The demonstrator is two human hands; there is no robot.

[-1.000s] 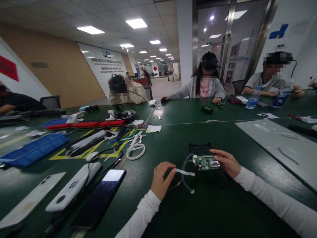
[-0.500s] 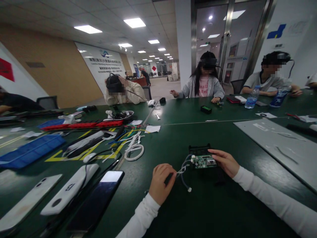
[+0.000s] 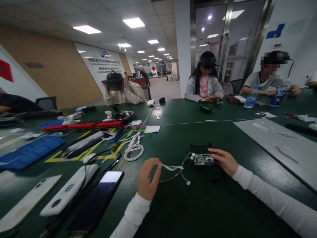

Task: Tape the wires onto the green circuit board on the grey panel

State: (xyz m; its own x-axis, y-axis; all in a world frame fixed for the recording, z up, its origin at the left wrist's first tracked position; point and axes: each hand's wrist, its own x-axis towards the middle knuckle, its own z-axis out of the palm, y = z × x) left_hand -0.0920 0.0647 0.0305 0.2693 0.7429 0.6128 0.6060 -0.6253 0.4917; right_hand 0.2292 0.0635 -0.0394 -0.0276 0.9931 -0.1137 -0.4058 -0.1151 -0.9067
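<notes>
Your left hand (image 3: 148, 178) pinches the white strip (image 3: 171, 168), likely limp; your right hand (image 3: 225, 161) pinches the circuit board (image 3: 202, 159), likely light, fragile: hold by edges.

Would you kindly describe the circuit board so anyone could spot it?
On the dark green table, find the large grey sheet at the right. Left of it, in the right hand, is the circuit board: a green rectangle with white connectors at its left end, unlike the pale wires beside it.
</notes>
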